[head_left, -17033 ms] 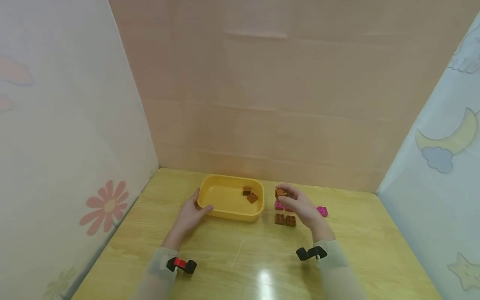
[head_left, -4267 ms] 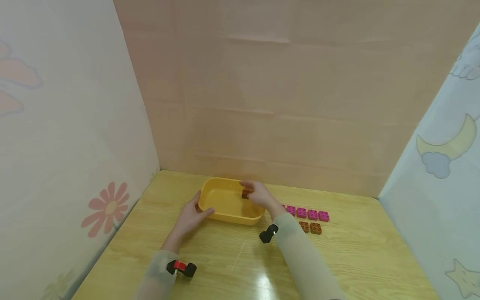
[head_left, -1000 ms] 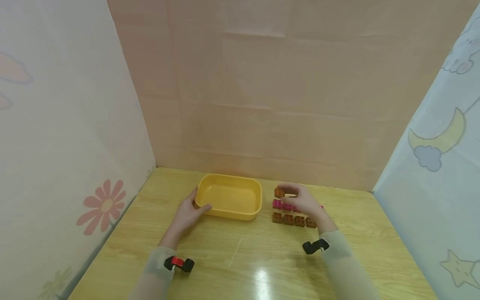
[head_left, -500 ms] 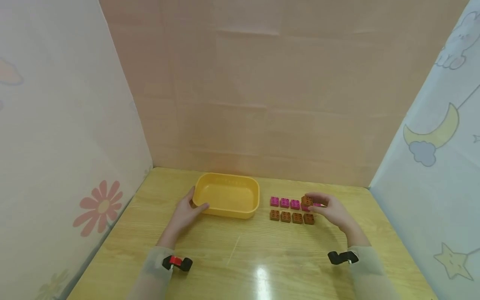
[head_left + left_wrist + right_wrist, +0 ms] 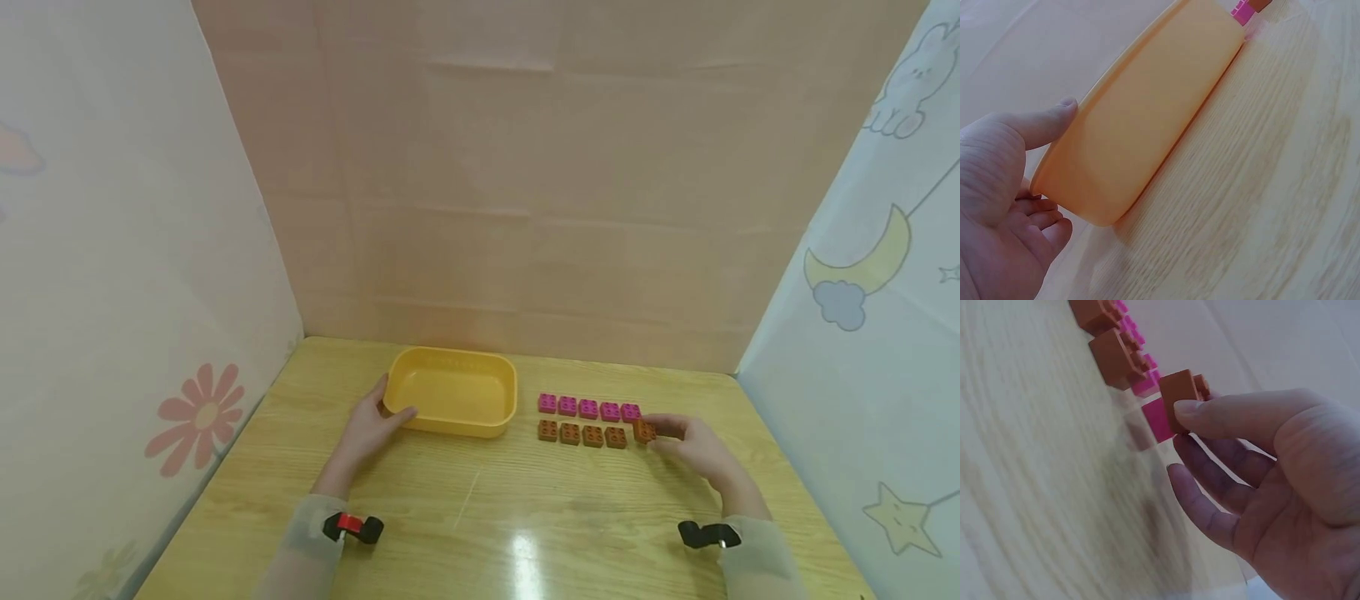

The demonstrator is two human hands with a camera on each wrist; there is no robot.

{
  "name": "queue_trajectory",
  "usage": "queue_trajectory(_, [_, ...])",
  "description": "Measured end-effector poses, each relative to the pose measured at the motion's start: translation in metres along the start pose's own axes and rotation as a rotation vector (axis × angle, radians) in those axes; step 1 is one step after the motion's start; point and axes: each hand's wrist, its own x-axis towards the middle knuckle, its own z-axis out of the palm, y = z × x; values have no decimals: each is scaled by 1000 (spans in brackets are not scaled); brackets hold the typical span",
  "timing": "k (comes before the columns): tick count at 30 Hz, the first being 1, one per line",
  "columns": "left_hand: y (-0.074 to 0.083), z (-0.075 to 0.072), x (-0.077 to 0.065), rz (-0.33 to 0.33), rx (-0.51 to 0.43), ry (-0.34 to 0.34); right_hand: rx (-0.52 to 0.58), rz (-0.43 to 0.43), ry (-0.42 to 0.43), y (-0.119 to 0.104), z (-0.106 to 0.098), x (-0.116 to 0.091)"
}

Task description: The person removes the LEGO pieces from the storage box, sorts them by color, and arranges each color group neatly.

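My right hand (image 5: 693, 450) pinches a brown toy building brick (image 5: 643, 431) between thumb and fingers, at the right end of the brown row. In the right wrist view this brick (image 5: 1179, 400) looks slightly raised above the table, with a pink brick (image 5: 1157, 419) behind it. My left hand (image 5: 367, 429) grips the left end of a yellow plastic tub (image 5: 457, 428). Its thumb lies on the rim in the left wrist view, and its other fingers curl at the tub's end (image 5: 1129, 125). No bricks show inside the tub.
A row of several pink bricks (image 5: 588, 409) lies right of the tub, studs up. Parallel and nearer runs a row of several brown bricks (image 5: 592, 436). The wooden table (image 5: 465, 508) meets a plain back panel (image 5: 480, 208) and printed side panels (image 5: 855, 275).
Over the last second my right hand carried the brown brick from beside the tub rightward, then down to the brown row's right end. Bricks formerly in the tub are gone. My left hand keeps its grip.
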Motion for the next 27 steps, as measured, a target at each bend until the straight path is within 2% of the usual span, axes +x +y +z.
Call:
queue_trajectory(5, [0, -2, -1, -5, 6, 4, -39, 11, -10, 8, 7, 1])
queue_trajectory(15, [-1, -3, -2, 11, 5, -2, -83, 24, 8, 2, 15, 2])
queue_trajectory(18, [-1, -3, -2, 34, 0, -3, -83, 29, 11, 0, 16, 1])
queue_trajectory(27, [-1, -3, -2, 26, 4, 3, -62, 33, 31, 2, 20, 1])
